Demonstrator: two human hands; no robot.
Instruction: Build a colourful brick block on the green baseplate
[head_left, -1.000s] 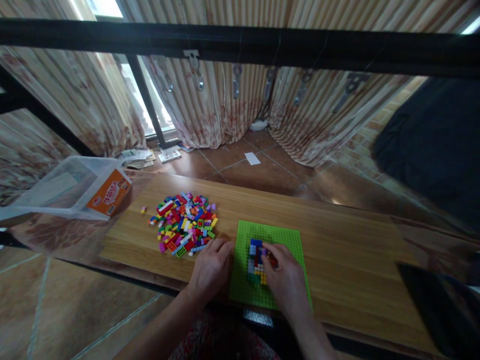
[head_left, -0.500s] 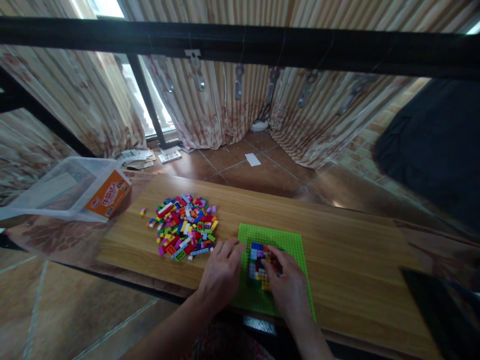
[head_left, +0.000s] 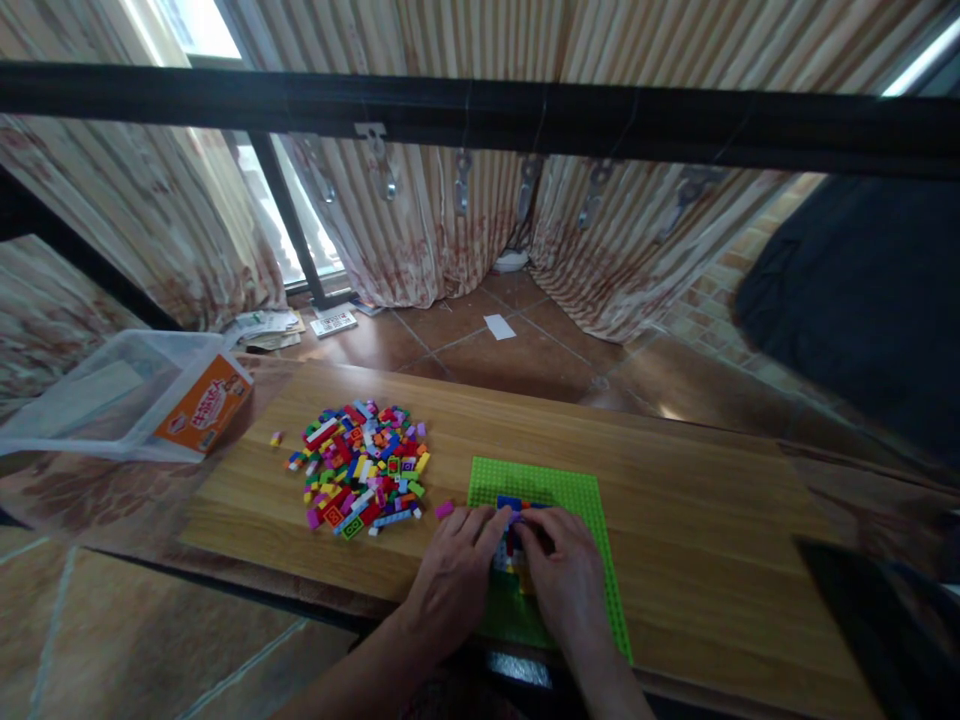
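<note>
Both hands meet over a low build of coloured toy bricks on the green baseplate. My left hand reaches in from the left, fingers together, its tips at the build's upper left part. From the right, my right hand bends its thumb and fingers in a pinch over the build. A small purple brick shows between the fingertips of both hands. My fingers hide much of the build. A magenta brick lies on the board just beyond my left knuckles.
A loose pile of mixed bricks lies left of the baseplate on the wooden board. Further left stands a clear plastic bin with an orange label. A dark flat object sits at the right end. A black bar crosses above.
My left hand has moved right from the baseplate's left edge to the build, uncovering the magenta brick. My right hand stays at the build, its fingers drawn closer to the left ones.
</note>
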